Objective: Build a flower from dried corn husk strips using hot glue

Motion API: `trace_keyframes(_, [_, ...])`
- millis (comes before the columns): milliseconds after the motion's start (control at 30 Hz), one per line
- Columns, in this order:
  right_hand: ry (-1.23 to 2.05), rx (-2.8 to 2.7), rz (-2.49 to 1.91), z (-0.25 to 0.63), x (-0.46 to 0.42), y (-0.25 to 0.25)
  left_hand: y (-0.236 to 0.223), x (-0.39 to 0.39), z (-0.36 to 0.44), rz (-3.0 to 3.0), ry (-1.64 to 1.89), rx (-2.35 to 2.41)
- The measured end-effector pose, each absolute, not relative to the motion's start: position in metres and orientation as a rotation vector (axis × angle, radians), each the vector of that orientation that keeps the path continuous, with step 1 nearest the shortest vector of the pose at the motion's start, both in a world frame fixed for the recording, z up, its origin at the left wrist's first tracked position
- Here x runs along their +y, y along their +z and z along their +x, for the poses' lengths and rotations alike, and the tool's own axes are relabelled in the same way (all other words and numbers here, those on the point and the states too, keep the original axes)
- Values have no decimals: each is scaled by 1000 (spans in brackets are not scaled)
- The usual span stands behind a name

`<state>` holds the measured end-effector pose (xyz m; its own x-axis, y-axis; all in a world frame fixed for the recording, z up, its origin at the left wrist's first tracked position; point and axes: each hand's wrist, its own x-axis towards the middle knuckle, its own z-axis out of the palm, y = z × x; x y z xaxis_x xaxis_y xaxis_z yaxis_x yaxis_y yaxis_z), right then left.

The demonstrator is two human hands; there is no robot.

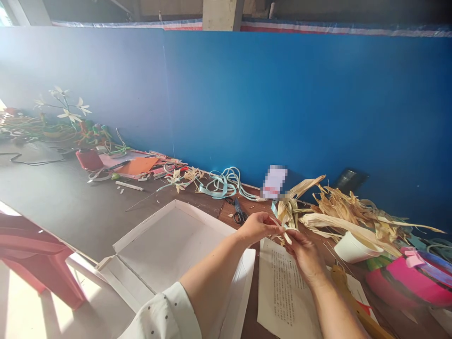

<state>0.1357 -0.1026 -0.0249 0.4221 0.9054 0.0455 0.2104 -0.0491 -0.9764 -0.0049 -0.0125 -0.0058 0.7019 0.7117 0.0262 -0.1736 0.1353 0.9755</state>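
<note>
My left hand (pixel 258 228) and my right hand (pixel 306 254) meet over the table, fingers pinched together. Between their fingertips is a small pale strip (pixel 288 235), which looks like a piece of corn husk. Just behind the hands lie dried corn husks (pixel 287 212), with a larger tan heap (pixel 341 207) to the right. Black scissors (pixel 240 214) rest beyond my left hand. Beneath my right hand lies a printed paper (pixel 277 287).
An opened white cardboard box (pixel 151 235) stands left of my hands. Right of them are a white cup (pixel 356 247) and a pink bag (pixel 399 280). Pale blue cords (pixel 226 181) and husk flowers (pixel 176 180) lie along the blue partition (pixel 282 99). A pink stool (pixel 35 254) is at the lower left.
</note>
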Motion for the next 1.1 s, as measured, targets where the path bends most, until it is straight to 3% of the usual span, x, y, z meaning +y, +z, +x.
trace_keyframes(1100, [861, -962, -1335, 137, -100, -30, -1, -16, -6, 1225, 722, 518])
